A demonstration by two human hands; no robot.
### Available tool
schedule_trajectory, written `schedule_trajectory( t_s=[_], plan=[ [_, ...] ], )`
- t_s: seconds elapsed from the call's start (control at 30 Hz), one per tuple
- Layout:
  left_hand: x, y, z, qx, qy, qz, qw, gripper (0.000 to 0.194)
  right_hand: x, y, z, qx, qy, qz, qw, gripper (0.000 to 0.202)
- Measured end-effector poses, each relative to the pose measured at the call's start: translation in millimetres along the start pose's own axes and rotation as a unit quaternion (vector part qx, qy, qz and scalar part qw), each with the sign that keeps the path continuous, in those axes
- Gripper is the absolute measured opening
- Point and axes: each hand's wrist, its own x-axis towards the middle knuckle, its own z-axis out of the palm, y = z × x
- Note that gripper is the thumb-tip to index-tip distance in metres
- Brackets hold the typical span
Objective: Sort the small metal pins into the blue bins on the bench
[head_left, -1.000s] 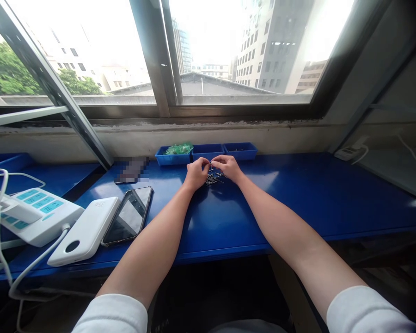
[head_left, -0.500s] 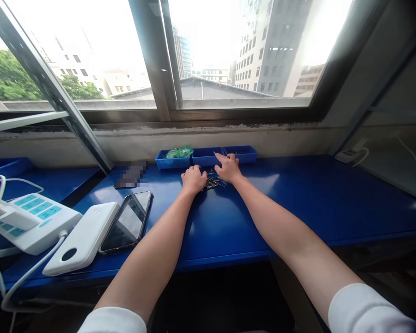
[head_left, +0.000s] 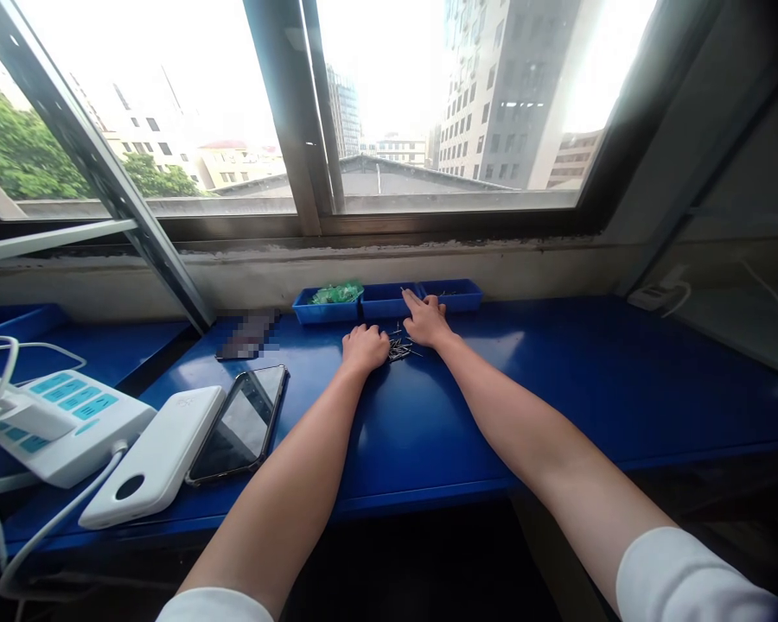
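Observation:
A small heap of metal screw-like pieces lies on the blue table. Beside its left edge rests my left hand, fingers curled; whatever is under them is hidden. My right hand is just behind and right of the heap, near the front of the middle blue bin. Its index finger points forward to that bin's rim, with a tiny light piece at the fingertip; the grip is too small to make out. The right blue bin holds a few small dark pieces. Green plastic fills the left blue bin.
On the left lie a phone, a white power bank, a power strip with cables and a blurred flat object. A metal shelf post rises at the left. Behind the bins are a wall and window.
The view has tilted slightly, so the table sits a little lower in the frame. My left hand's fingers have drawn in a bit at the heap; my right hand stays near the middle bin.

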Motion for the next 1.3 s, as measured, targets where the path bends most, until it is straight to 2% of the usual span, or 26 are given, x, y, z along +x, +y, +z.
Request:
schedule_trajectory(
  t_s=[0.23,0.43,0.57,0.73,0.87,0.93,1.0,1.07,1.13,1.2,1.3],
  plan=[
    [0,0,0.7,-0.003,-0.004,-0.001,1.000,0.045,6,6,6,0.082,0.004,-0.004,0.997,0.071],
    [-1,-1,3.1,-0.008,-0.001,-0.001,1.000,0.046,7,5,-11,0.153,0.066,0.052,0.985,0.072],
    [-2,-2,1.2,-0.009,0.000,0.002,1.000,0.046,13,3,-19,0.117,0.063,0.055,0.990,0.069],
    [-2,-3,0.0,-0.011,-0.007,0.003,1.000,0.049,27,3,-20,0.037,0.011,0.047,0.998,0.068],
    [0,-3,1.2,-0.008,-0.014,-0.001,1.000,0.050,25,3,-18,0.007,-0.033,0.042,0.999,0.067],
    [1,-3,1.1,-0.009,-0.019,-0.004,1.000,0.053,17,3,-16,0.019,-0.016,0.036,0.999,0.066],
    [0,-3,0.3,-0.012,-0.028,-0.004,1.000,0.061,8,3,-14,0.045,0.026,0.026,0.998,0.061],
    [-1,-3,-0.9,-0.015,-0.043,0.018,0.999,0.074,-2,3,-10,0.072,0.062,0.015,0.995,0.050],
    [-4,-2,-1.9,-0.012,-0.066,0.066,0.996,0.086,-8,4,-4,0.087,0.067,0.008,0.994,0.040],
    [-6,0,-2.1,-0.003,-0.088,0.108,0.990,0.092,-11,5,2,0.085,0.044,0.009,0.995,0.035],
    [-6,1,-1.2,0.019,-0.105,0.123,0.987,0.090,-10,6,13,0.064,-0.005,0.010,0.998,0.039]
  ],
)
